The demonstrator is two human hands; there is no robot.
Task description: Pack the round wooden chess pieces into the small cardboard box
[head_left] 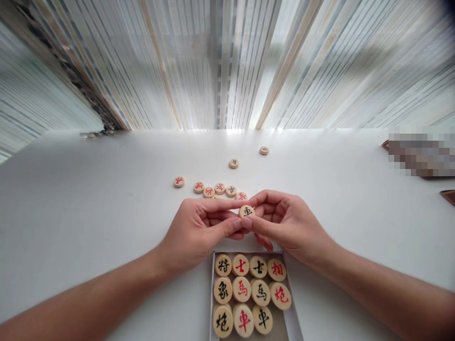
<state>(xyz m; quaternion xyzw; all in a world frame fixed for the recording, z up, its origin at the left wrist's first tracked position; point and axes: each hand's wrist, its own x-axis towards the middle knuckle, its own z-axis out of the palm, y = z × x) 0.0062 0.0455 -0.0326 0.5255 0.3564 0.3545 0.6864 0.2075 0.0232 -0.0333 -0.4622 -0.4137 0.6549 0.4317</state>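
Observation:
My left hand and my right hand meet above a white table, fingers pinched together. Between their fingertips they hold one round wooden chess piece with a black character, upright and facing me. Just below the hands lies a shallow white box with several wooden pieces set in rows, marked in red or black. Behind the hands a short row of loose pieces with red marks lies on the table.
Further back lie three single pieces: one at the left, one in the middle, one far. A striped curtain hangs behind the table. Dark wooden objects sit at the right edge.

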